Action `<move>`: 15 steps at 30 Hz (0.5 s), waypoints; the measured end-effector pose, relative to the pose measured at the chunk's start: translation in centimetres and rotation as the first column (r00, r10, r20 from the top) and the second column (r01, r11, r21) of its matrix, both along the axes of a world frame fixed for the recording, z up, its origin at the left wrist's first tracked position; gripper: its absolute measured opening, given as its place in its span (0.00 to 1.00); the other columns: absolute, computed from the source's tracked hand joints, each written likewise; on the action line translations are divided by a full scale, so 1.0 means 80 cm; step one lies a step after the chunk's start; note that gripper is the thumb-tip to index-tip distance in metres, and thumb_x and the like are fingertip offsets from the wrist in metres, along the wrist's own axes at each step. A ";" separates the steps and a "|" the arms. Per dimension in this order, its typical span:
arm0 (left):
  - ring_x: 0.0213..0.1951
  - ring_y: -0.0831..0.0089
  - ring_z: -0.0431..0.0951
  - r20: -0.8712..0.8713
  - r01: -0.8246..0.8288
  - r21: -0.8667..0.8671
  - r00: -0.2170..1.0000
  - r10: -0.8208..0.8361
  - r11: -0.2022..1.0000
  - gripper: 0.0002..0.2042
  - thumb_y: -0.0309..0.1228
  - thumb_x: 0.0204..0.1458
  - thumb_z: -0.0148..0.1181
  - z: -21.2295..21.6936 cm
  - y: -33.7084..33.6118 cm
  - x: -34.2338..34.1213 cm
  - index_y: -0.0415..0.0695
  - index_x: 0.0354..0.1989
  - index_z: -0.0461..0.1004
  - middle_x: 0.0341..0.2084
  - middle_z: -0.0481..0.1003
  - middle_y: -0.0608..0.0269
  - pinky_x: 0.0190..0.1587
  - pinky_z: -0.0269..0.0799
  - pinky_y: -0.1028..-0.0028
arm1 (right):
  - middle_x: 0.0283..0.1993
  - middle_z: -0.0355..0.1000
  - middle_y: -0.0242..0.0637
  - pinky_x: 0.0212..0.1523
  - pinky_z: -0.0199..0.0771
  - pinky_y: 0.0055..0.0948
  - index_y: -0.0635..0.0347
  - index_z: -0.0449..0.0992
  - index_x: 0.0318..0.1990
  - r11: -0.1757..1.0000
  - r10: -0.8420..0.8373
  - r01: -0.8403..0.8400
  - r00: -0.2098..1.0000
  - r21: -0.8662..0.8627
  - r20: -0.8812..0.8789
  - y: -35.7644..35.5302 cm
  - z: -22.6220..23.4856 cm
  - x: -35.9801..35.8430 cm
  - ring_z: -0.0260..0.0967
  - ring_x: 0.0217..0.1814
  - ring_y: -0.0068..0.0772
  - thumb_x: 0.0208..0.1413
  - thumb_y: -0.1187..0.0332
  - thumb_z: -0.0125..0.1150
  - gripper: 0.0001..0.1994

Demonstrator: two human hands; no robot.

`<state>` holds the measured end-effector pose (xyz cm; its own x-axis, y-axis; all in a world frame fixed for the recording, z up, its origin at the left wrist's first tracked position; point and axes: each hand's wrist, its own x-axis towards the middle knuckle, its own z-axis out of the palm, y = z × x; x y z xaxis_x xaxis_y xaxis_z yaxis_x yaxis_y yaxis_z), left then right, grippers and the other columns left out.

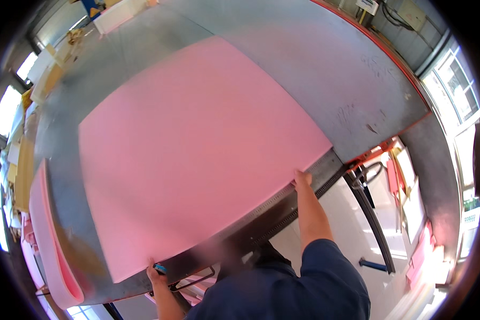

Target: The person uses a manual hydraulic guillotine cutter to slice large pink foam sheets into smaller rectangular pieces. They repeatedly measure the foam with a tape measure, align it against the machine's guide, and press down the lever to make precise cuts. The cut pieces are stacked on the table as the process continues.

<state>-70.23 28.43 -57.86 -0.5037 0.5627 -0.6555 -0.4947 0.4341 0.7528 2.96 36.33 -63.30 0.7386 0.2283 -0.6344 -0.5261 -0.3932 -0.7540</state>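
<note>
A large pink foam sheet (202, 144) lies flat on a grey metal table (352, 80), its near edge running along a ruled metal strip (266, 205). At that edge toward the right, my right hand (303, 180) is closed with its fingertips on the sheet's rim. Next to the sheet's near left corner is my left hand (153, 273), also closed. A small blue and black object (159, 268) sits in it, too small to tell its kind, and the fingertips touch the sheet's edge.
A folded pink foam sheet (50, 240) hangs over the table's left side. Yellowish foam blocks (24, 176) stand stacked beyond it. A handwheel (369, 174) sticks out below the table's right front, near an orange edge rail (370, 153). Pink offcuts (421, 256) are piled at the right.
</note>
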 end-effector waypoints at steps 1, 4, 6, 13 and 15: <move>0.15 0.78 0.67 0.000 0.028 -0.005 1.000 -0.028 1.000 0.11 0.42 0.55 0.64 0.002 -0.007 -0.001 0.49 0.34 0.72 0.15 0.68 0.70 0.16 0.64 0.77 | 0.52 0.70 0.48 0.36 0.85 0.46 0.68 0.69 0.53 0.999 0.006 -0.004 1.000 -0.042 0.030 0.012 0.009 -0.010 0.75 0.46 0.47 0.53 0.69 0.67 0.22; 0.15 0.78 0.67 -0.012 0.058 0.002 0.998 -0.058 0.998 0.12 0.43 0.55 0.64 0.022 -0.007 0.008 0.49 0.34 0.72 0.15 0.67 0.70 0.16 0.64 0.78 | 0.53 0.69 0.49 0.37 0.85 0.46 0.69 0.69 0.52 0.997 -0.012 0.015 0.999 -0.070 0.044 0.014 0.022 -0.017 0.75 0.46 0.47 0.52 0.70 0.67 0.22; 0.14 0.78 0.67 -0.031 0.020 -0.005 0.999 -0.020 1.000 0.13 0.44 0.55 0.64 0.027 -0.005 0.016 0.49 0.34 0.72 0.15 0.67 0.70 0.15 0.64 0.78 | 0.52 0.69 0.48 0.37 0.85 0.46 0.69 0.69 0.51 0.998 -0.026 0.028 0.999 -0.064 0.025 0.011 0.028 -0.019 0.75 0.46 0.46 0.53 0.69 0.67 0.21; 0.16 0.79 0.68 0.060 0.057 0.071 0.996 -0.062 0.996 0.13 0.41 0.56 0.64 0.050 0.000 0.016 0.46 0.38 0.71 0.16 0.67 0.70 0.17 0.66 0.78 | 0.48 0.72 0.48 0.34 0.85 0.43 0.70 0.73 0.48 0.999 0.003 -0.004 1.000 -0.035 -0.012 0.009 0.025 -0.014 0.76 0.43 0.45 0.52 0.68 0.67 0.19; 0.16 0.79 0.68 0.041 0.082 0.086 0.995 -0.086 0.993 0.13 0.41 0.56 0.63 0.054 -0.001 0.024 0.46 0.38 0.72 0.16 0.68 0.69 0.17 0.66 0.78 | 0.48 0.73 0.49 0.32 0.85 0.43 0.71 0.74 0.47 1.000 -0.008 0.008 1.000 -0.027 0.010 0.009 0.017 -0.009 0.77 0.42 0.47 0.50 0.67 0.68 0.20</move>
